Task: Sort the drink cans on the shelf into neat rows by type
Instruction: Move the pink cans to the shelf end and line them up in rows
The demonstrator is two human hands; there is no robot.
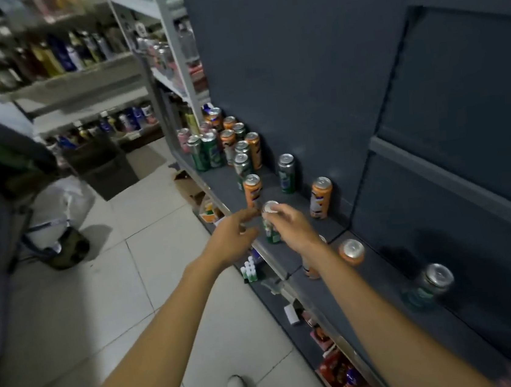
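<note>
Sorting is under way on a dark shelf (290, 254), where a green can (272, 234) is pinched at its top by the right hand (288, 224).

The left hand (232, 237) is held just beside it, fingers loose and holding nothing. An orange can (253, 190) standing just beyond could be knocked over if the green one is swung carelessly. Pale floor tiles (148, 269) and blurred stocked aisles are seen to the left.

Pale tiled floor (144, 237) running from six o'clock up to eleven. Dark grey back panel (296, 61) filling one to three o'clock. White metal racking (160, 16) of blurred bottles (57, 60) at eleven; dim, flat light.
</note>
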